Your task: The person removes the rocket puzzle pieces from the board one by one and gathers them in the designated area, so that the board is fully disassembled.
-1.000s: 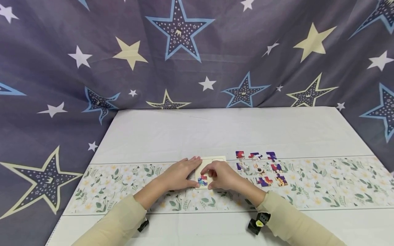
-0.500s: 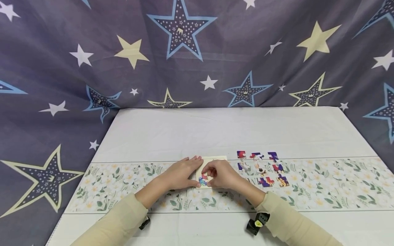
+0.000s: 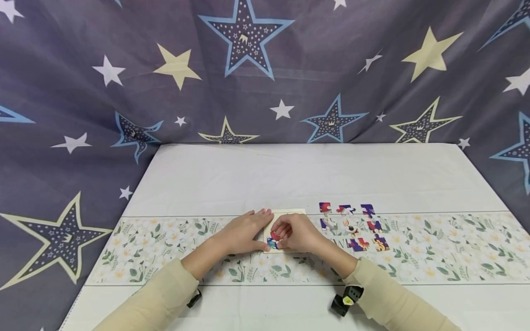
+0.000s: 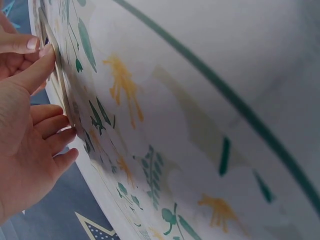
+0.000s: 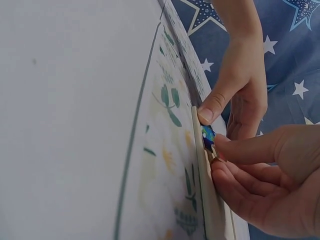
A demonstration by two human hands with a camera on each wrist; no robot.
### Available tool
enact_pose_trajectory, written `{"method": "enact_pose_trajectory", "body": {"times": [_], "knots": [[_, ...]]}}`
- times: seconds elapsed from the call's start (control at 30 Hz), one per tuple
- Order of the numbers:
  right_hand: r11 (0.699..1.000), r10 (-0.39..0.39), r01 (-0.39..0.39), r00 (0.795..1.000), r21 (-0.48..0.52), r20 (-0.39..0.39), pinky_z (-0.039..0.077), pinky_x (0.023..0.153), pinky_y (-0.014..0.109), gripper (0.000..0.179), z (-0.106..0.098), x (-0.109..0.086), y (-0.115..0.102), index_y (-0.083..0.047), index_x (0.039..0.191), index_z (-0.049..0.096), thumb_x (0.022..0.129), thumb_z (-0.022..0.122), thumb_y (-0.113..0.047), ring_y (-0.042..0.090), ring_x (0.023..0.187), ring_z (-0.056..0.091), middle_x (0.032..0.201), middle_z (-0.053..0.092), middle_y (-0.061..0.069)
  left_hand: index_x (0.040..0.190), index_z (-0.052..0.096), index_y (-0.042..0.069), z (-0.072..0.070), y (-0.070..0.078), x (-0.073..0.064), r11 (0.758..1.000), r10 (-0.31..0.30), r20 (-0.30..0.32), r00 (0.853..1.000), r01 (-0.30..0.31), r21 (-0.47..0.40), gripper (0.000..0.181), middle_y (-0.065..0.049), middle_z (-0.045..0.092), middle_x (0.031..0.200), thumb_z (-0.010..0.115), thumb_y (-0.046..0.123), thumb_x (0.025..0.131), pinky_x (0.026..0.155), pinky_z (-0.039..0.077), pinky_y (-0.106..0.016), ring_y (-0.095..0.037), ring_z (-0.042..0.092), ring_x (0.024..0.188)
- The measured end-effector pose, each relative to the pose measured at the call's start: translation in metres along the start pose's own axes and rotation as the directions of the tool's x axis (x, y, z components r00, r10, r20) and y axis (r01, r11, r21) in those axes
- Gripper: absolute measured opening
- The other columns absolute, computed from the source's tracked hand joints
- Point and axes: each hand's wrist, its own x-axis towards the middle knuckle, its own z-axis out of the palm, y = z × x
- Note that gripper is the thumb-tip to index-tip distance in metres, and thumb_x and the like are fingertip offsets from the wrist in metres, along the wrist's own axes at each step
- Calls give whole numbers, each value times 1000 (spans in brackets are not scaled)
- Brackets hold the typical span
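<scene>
In the head view a small pale puzzle board (image 3: 290,212) lies on the floral strip of the table. My left hand (image 3: 244,233) rests along its left side, fingers stretched out and thumb touching the near left corner. A colourful jigsaw piece (image 3: 271,242), blue with some red, sits in that corner. My right hand (image 3: 299,233) bends over the board and pinches the piece between thumb and fingers. The right wrist view shows the blue part of the piece (image 5: 208,134) beside my thumb; the rest is hidden by fingers. In the left wrist view the left fingers (image 4: 52,130) touch the board's edge.
Right of the board several loose jigsaw pieces (image 3: 352,228) lie spread in rough rows, purple, red and white. A white cloth with a floral band covers the table (image 3: 207,174). Behind it hangs a dark star-patterned curtain (image 3: 265,92).
My right thumb and fingers have drawn closer together over the piece in the near left corner, the thumb shifting slightly left. The left hand stays in place on the board.
</scene>
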Motion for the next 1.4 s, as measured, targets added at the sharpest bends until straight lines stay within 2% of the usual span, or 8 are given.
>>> {"method": "enact_pose_trajectory", "body": {"times": [0.2, 0.47, 0.8, 1.0, 1.4], "knots": [[1000, -3, 3, 1000, 16, -10, 51, 60, 13, 22, 1, 0, 0, -2, 92, 69, 73, 78, 3, 6, 67, 61, 80, 71, 7, 148, 36, 2, -1, 0, 0, 1000, 8, 7, 1000, -8, 3, 83, -15, 34, 155, 69, 46, 85, 121, 25, -47, -27, 31, 147], [997, 55, -54, 998, 64, -23, 50, 58, 14, 20, 5, 4, -3, -4, 90, 69, 74, 79, 2, 5, 65, 60, 79, 71, 6, 148, 36, 3, -1, -1, 0, 1000, 0, 17, 1000, 0, 15, 83, -13, 33, 156, 68, 47, 85, 122, 25, -46, -27, 30, 147], [990, 75, -71, 997, 123, -33, 52, 58, 17, 17, 7, 5, -2, -5, 89, 70, 75, 77, 3, 5, 63, 64, 77, 73, 7, 148, 36, 3, -1, -2, 0, 1000, 10, 24, 1000, -10, 19, 83, -13, 33, 156, 67, 48, 85, 122, 25, -47, -28, 29, 147], [988, 99, -92, 994, 126, -52, 51, 57, 17, 14, 7, 1, -1, -6, 88, 73, 76, 78, -1, 5, 64, 64, 76, 74, 6, 148, 36, 4, -1, -1, 0, 1000, 9, 25, 1000, -10, 25, 84, -13, 32, 156, 66, 50, 85, 122, 24, -46, -27, 29, 147], [992, 78, -68, 992, 102, -100, 49, 56, 17, 11, -2, -8, 9, -8, 86, 73, 77, 78, -5, 5, 62, 63, 76, 74, 6, 148, 37, 4, 0, 0, 0, 1000, -2, 19, 1000, 1, 28, 83, -12, 33, 156, 67, 50, 85, 122, 24, -46, -26, 30, 147]]}}
